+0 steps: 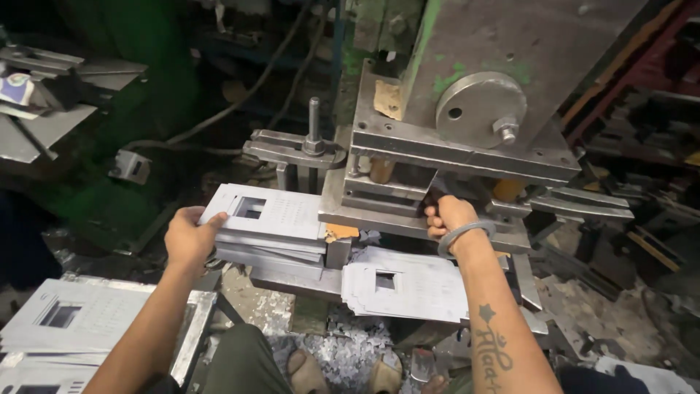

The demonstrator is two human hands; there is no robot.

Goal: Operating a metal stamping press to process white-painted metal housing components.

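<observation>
The left hand (191,237) gripped the edge of a flat grey metal sheet with a rectangular cut-out (264,211), lying atop a stack beside the grey steel press die (408,182). The right hand (448,217), fingers curled, reached under the die; its hold could not be seen. Feeding appeared in hand; sliding squarely would follow.

A small metalworking workshop, dim and grimy. A heavy grey steel press (467,124) with chipped green paint fills the centre, bolted plates and a round steel disc (477,108) on its front. Stacks of flat grey punched sheet-metal blanks (273,219) with square cut-outs lie around it. Small pale metal offcuts (350,346) litter the floor. Dark cables (248,91) hang behind; scrap strips (583,204) pile at right.
</observation>
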